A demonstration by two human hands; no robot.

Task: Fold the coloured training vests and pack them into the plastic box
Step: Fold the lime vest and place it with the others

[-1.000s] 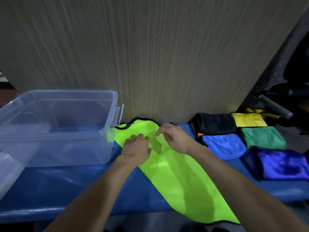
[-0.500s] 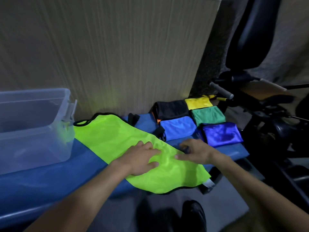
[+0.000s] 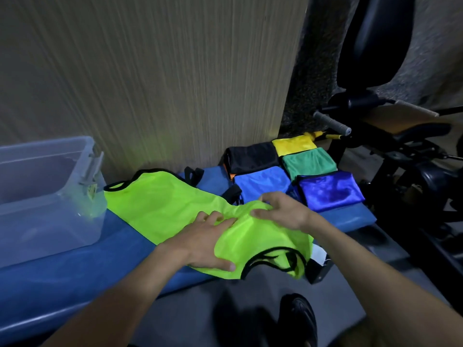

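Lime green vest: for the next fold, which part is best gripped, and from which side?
Probably the near hem of the lime green vest, the black-trimmed edge hanging over the front of the blue bench. Come from the person's side. That edge is free and already bunched, while the far end lies flat. The left hand presses the middle; the right hand pinches a raised fold.

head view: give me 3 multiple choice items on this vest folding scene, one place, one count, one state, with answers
1. Where is the plastic box?
A. left end of the bench
B. on the floor
C. on the folded pile

2. How many folded vests lie at the right?
A. two
B. five
C. eight

3. The lime vest is:
A. in the box
B. hanging on the wall
C. on the bench, one end bunched up

Answers: 1 A, it stands left on the blue bench. 2 B, black, yellow, green, blue, violet. 3 C, left hand presses it, right hand gathers it.
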